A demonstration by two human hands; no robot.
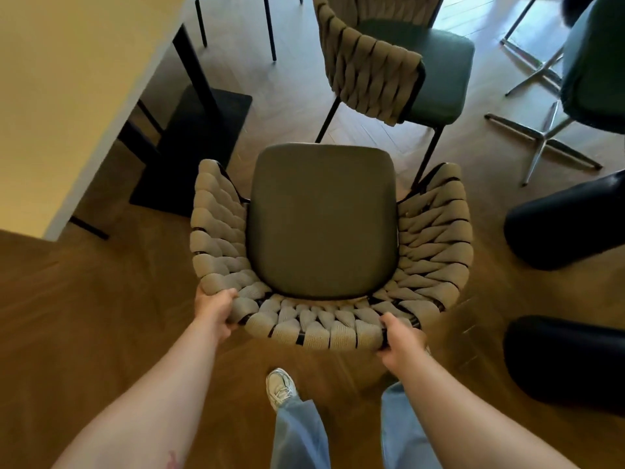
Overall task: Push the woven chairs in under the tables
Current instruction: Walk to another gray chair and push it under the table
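The place looks like a café or shared dining room rather than a home; a long pale desk point(67, 96) stands on a black pedestal base point(199, 147); a woven chair point(324, 225) with a green padded seat has a matching second woven chair point(372, 69) just beyond it; a green chair point(595, 69) on a chrome star base point(544, 137) and dark rounded seats point(568, 221) crowd the herringbone wood floor point(101, 316).

- Left hand point(216, 311): curled round the back rim of the chair point(324, 228), thumb on top.
- Left arm point(152, 401): bare, stretched forward from lower left, wrist straight.
- Right hand point(402, 343): curled round the same rim, thumb on top.
- Right arm point(473, 407): bare, stretched forward from lower right.
- Legs point(297, 434): light blue jeans; left foot in a pale shoe point(280, 387).
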